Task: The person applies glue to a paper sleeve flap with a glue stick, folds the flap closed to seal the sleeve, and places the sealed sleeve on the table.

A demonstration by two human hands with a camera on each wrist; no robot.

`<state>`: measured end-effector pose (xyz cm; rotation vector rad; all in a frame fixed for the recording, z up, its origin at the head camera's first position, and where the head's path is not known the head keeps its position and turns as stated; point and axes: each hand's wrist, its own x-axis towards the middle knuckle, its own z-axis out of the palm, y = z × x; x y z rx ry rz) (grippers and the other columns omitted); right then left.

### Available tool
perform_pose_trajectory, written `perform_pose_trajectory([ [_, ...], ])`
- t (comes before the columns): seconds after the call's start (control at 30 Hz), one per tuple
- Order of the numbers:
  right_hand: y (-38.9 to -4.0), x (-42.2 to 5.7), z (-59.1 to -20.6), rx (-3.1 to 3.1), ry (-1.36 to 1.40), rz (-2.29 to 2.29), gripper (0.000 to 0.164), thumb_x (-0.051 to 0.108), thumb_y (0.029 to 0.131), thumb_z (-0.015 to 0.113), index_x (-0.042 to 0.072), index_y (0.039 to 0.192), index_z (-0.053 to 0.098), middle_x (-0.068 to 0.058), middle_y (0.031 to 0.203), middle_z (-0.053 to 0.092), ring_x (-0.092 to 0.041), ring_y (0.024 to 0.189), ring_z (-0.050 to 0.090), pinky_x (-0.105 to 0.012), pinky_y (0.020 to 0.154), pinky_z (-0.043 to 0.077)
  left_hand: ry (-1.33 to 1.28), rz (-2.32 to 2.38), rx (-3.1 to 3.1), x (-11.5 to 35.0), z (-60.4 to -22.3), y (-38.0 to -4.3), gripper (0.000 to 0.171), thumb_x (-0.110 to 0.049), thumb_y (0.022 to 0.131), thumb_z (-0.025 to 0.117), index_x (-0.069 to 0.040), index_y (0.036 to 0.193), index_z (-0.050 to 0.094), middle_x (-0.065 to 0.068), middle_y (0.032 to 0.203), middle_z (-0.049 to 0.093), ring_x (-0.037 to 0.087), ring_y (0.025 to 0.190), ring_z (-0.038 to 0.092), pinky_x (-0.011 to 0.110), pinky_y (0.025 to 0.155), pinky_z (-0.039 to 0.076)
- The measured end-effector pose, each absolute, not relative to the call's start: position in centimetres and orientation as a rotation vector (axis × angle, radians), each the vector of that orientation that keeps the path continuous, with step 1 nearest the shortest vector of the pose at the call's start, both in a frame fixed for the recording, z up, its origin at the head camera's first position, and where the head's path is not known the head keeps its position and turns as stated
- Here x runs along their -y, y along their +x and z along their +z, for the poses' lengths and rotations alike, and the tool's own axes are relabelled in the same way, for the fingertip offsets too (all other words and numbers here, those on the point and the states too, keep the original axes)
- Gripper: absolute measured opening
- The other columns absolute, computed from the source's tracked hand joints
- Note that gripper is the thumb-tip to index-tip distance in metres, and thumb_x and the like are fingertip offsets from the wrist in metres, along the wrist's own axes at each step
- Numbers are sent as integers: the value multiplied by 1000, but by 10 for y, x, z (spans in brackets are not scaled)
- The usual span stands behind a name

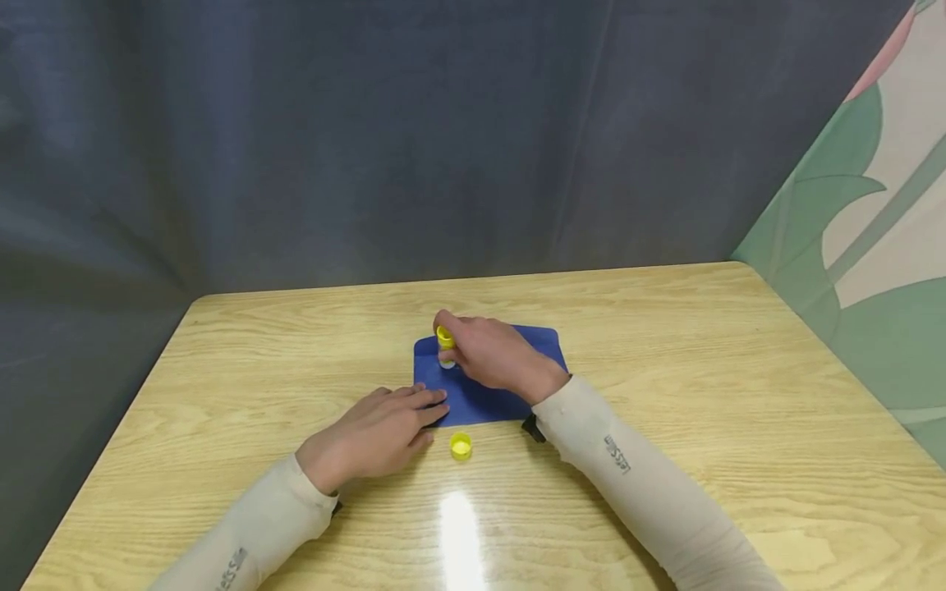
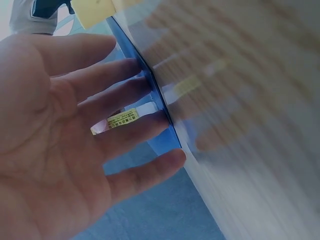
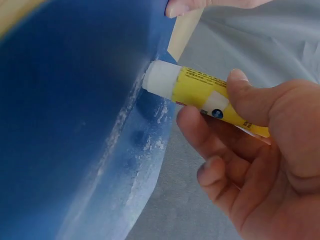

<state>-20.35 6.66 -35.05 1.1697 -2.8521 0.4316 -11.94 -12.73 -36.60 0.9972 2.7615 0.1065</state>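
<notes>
We seem to be at the gluing step: our right hand (image 1: 491, 353) is closed round a glue stick (image 3: 195, 87), thumb against fingers, its white end down on the blue paper (image 1: 480, 404) near the left end of a fold marked by whitish streaks (image 3: 117, 125). The paper lies toward the far edge of the desk (image 1: 665, 353), roughly midway between its sides. Our left hand (image 1: 380, 431) — fingers straight, slightly apart — rests at the paper's near left corner; the yellow cap (image 1: 461, 446) sits just nearer us. The next move calls, we judge, for light, even pressure along the strip — and a steady paper.
</notes>
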Motion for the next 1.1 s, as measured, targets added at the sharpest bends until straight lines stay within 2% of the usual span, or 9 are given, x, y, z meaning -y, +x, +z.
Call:
perform_pose_trajectory([
  [0.37,-202,-67,-351,2863,1158,372,26,26,98,63,14,116,49,-3,83,65,-16,65,59,-29,58,48,914,46,-2768,123,-366,-118,46,-28,103,55,-19,148,50,-2,156,45,27,144,42,58,108,39],
  [0.9,-196,-77,-342,2974,1114,277,23,24,98,63,17,115,48,0,80,65,-15,57,53,-26,52,40,903,7,-2758,123,-366,-118,48,-30,103,54,-20,150,47,-2,157,43,27,145,41,59,109,39],
  [1.1,-193,-82,-339,3019,1118,299,24,17,98,62,15,118,49,0,84,65,-16,63,55,-28,59,45,913,10,-2759,123,-364,-118,48,-28,103,54,-18,149,48,0,156,44,27,145,42,59,108,40],
])
